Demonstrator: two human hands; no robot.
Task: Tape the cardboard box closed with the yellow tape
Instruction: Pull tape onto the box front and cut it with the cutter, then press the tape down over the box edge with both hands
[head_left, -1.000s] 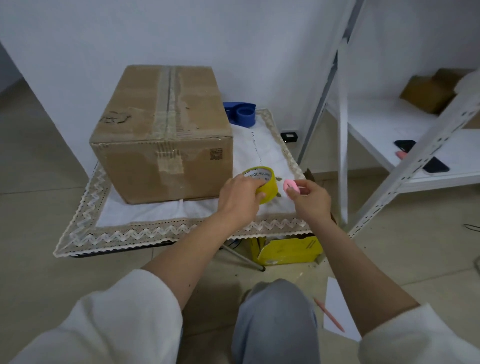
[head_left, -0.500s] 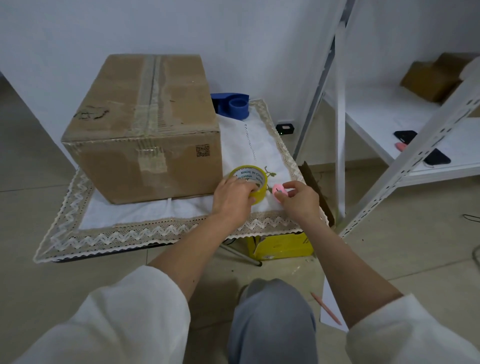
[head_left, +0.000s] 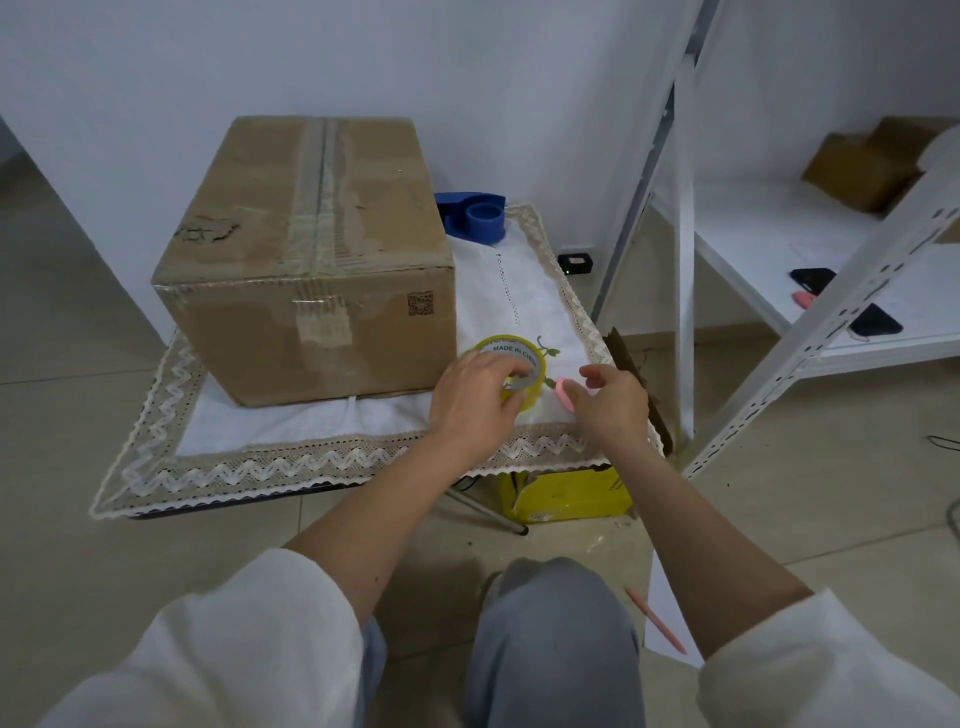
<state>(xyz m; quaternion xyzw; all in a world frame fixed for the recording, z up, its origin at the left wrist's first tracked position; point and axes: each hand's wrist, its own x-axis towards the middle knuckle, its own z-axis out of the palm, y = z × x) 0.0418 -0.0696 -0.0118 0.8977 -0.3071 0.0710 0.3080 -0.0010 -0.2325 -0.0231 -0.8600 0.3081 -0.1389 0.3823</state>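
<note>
The brown cardboard box (head_left: 311, 249) stands on the left of the cloth-covered table (head_left: 260, 467), its top flaps down, with old clear tape along the seam. The yellow tape roll (head_left: 511, 349) lies on the cloth just right of the box's front corner. My left hand (head_left: 470, 400) grips the roll, with fingers curled into its core. A small pink object (head_left: 562, 393) lies on the cloth right of the roll. My right hand (head_left: 613, 405) hovers over it with loosely spread fingers, thumb beside it.
A blue tape dispenser (head_left: 475, 218) sits behind the box at the table's back. A yellow carton (head_left: 571, 496) stands under the table. A white metal shelf (head_left: 779, 249) with phones (head_left: 872, 319) and boxes is at the right. A pink pen (head_left: 654, 618) and paper lie on the floor.
Both hands came down from above the table onto the cloth. The tape roll now rests on the table, and my right hand's fingers have opened off the pink object.
</note>
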